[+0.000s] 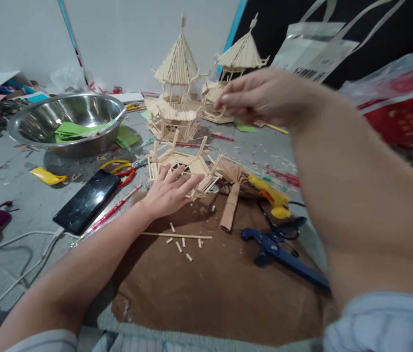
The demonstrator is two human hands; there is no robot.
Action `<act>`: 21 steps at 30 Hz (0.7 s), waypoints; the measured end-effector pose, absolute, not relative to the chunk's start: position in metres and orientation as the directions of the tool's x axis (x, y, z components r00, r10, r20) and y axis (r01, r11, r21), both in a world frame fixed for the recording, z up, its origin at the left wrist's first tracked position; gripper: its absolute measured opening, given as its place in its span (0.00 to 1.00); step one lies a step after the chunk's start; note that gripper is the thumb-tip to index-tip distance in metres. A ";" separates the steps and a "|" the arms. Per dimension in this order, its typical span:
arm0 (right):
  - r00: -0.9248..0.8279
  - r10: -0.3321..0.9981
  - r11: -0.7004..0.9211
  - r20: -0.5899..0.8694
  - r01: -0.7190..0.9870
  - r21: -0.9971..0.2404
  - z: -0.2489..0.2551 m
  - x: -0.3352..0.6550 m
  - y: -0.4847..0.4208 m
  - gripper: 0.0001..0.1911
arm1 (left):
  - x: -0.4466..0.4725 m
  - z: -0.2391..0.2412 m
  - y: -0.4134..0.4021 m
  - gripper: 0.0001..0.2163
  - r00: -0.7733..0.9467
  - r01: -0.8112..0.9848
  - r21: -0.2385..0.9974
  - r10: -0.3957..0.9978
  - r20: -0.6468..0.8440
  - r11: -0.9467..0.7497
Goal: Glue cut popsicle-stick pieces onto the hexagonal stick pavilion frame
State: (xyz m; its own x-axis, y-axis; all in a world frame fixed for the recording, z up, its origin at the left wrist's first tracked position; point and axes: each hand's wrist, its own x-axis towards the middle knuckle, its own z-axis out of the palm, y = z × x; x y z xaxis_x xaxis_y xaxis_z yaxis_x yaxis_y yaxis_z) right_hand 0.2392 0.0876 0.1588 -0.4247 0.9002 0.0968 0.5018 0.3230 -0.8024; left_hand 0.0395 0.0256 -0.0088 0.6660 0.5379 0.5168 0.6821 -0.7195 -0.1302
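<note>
My left hand (169, 191) lies flat with fingers stretched out on a low wooden-stick frame (186, 164) at the far edge of a brown cardboard sheet (209, 283). My right hand (253, 98) is raised above the table with fingertips pinched together; what they hold, if anything, is too small to make out. Behind the frame stand two stick pagoda models, one (175, 88) in the middle and another (237, 61) further back. Several short stick pieces (182, 242) and one long stick (177, 235) lie on the cardboard.
A steel bowl (37, 124) with green paper sits at the left. A black phone (87, 200), yellow-red pliers (120, 168), a red pen (113, 211), a yellow glue gun (270, 193) and a blue cutter (283, 254) lie around. White cables (15, 254) run at the left. Red boxes (400, 112) stand right.
</note>
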 end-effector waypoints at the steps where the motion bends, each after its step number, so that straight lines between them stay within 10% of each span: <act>1: -0.398 0.905 0.330 0.149 0.435 -0.838 0.167 0.248 0.082 0.09 | 0.040 -0.009 0.026 0.27 0.665 0.684 -0.129 0.540 0.516 -0.718; 5: -0.281 0.852 0.494 0.442 0.152 -0.856 0.177 0.277 0.085 0.10 | 0.039 -0.008 0.025 0.27 0.666 0.687 -0.126 0.551 0.503 -0.715; 9: -0.105 0.963 0.269 0.249 0.302 -0.914 0.137 0.281 0.118 0.08 | 0.039 -0.005 0.025 0.27 0.673 0.686 -0.133 0.554 0.490 -0.716; 14: -0.143 0.980 0.079 -0.140 0.920 -0.384 0.071 0.260 0.155 0.11 | 0.039 -0.004 0.025 0.27 0.679 0.683 -0.140 0.551 0.485 -0.717; 17: -0.253 0.925 0.241 -0.282 0.968 -0.074 0.060 0.249 0.166 0.19 | 0.038 -0.004 0.025 0.27 0.682 0.677 -0.142 0.544 0.488 -0.722; 21: -0.324 0.890 0.335 -0.320 0.942 -0.020 0.064 0.244 0.168 0.21 | 0.038 -0.005 0.025 0.27 0.685 0.675 -0.143 0.543 0.486 -0.724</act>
State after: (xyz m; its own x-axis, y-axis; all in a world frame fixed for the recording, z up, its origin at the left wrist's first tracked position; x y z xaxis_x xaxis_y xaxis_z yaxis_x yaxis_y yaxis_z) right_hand 0.2440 0.1680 0.0636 -0.3237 0.8903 -0.3203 0.9419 0.3353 -0.0197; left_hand 0.0382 0.0249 -0.0052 0.6846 0.5430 0.4863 0.6753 -0.7236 -0.1427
